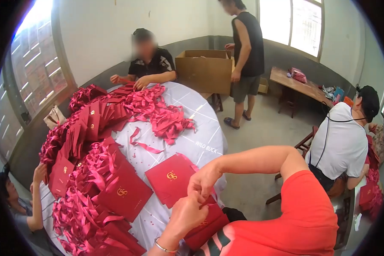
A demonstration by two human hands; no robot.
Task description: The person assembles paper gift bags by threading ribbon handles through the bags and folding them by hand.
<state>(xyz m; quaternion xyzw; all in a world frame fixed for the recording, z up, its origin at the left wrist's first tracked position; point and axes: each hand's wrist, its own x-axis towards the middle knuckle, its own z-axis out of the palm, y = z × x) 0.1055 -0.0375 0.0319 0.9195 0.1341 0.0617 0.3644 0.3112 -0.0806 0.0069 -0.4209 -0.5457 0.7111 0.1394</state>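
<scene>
My left hand (pixel 187 217), with a bangle at the wrist, is closed in a pinch at the table's near edge. My right hand (pixel 204 181) meets it fingertip to fingertip, also pinched. A pink ribbon (pixel 213 195) shows beside the fingers; the part between the fingertips is mostly hidden. Just below my hands is a red paper bag (pixel 207 228) with gold print, partly covered by my left hand. Another red bag (pixel 168 177) lies flat behind them, and a stack of red bags (pixel 126 192) lies to the left.
Heaps of red bags with ribbons (pixel 89 200) cover the left of the round white-clothed table (pixel 205 123). A person (pixel 151 68) handles bags across it; another person's hand (pixel 39 174) reaches in at left. A standing person is beside a cardboard box (pixel 202 70); another sits at right.
</scene>
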